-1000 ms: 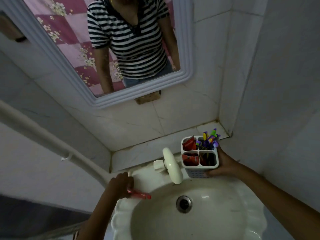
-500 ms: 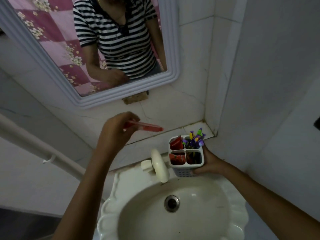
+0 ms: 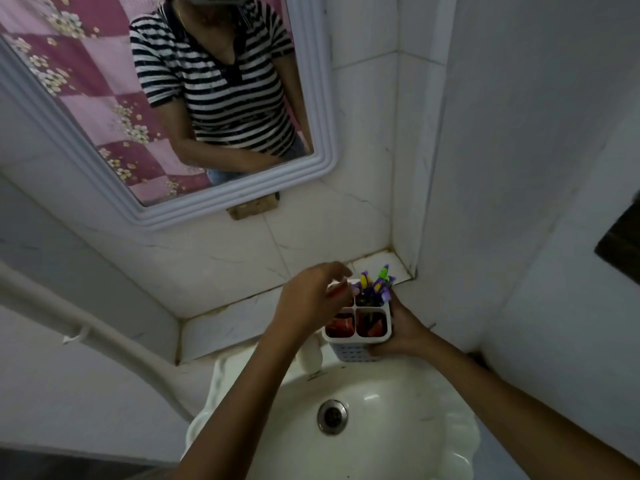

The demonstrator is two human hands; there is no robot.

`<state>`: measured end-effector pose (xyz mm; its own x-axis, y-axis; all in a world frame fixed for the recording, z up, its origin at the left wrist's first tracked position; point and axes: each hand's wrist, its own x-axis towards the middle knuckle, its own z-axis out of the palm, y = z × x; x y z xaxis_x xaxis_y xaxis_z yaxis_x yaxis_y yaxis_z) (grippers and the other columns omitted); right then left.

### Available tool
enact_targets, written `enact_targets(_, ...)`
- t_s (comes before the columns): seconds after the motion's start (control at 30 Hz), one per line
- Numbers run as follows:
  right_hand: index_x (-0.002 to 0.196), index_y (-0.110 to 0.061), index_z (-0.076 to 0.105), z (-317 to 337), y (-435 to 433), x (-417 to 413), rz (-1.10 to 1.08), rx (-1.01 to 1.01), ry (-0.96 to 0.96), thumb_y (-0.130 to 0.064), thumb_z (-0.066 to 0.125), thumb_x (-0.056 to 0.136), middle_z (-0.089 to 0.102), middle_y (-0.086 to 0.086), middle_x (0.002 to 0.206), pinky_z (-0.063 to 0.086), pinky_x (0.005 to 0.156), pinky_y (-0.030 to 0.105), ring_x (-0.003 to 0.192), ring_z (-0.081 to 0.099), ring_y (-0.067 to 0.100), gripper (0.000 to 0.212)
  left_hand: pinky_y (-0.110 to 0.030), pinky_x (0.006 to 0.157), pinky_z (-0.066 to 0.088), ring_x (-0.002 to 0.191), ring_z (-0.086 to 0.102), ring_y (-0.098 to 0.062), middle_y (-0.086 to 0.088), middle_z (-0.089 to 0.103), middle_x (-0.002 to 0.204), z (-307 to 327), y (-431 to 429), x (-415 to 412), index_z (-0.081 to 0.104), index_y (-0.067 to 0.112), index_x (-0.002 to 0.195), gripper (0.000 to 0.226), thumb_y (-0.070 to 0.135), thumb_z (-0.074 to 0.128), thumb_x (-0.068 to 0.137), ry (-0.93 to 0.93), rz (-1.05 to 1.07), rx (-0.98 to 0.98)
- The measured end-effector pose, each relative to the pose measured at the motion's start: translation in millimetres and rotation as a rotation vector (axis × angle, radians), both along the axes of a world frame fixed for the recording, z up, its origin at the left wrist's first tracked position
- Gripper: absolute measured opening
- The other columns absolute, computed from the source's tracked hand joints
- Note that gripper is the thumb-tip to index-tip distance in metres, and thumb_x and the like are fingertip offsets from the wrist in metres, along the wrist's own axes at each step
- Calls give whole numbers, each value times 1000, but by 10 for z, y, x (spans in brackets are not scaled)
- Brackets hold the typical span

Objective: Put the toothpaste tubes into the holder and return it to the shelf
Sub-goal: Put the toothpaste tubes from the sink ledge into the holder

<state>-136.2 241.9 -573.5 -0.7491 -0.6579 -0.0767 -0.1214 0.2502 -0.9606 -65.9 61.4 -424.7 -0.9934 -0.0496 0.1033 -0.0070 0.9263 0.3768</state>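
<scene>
White plastic holder (image 3: 358, 336) gripped from the right by my right hand (image 3: 401, 332), my left hand (image 3: 311, 297) pinching a red toothpaste tube (image 3: 336, 289) over its far-left compartment.

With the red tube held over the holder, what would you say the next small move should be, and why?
Probably lower the left hand so the red toothpaste tube slides down into the back-left compartment of the white holder. The tube's end sits at that compartment's rim, apparently not fully in, while the right hand grips the holder upright over the sink edge.
</scene>
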Motion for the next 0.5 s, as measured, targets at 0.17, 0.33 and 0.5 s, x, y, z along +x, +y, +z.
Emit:
enact_targets(0.17,123,-34,43,245,-17,152,-169,-145,33,-6,94,43,61,-12,116,58,91,33,102,63,-3,99,-35,88,47,117,58,-18,4,62,131,-83,-192,200,52,29,131,52,60,45,89,-220,182,24)
enact_targets(0.33,131,-16,45,1111,-126,118,-222,-370,173,-6,94,38,63,-3,120,51,85,12,108,63,1,105,-29,85,47,109,63,-16,-1,69,119,424,-69,313,59,28,124,49,57,32,94,26,239,450)
enact_targets(0.5,119,-12,57,2471,-275,32,-272,-624,359,-23,92,44,69,9,115,58,88,41,106,68,23,84,-34,96,49,115,59,-9,10,64,123,1657,-39,280,57,38,123,52,65,33,86,352,57,736)
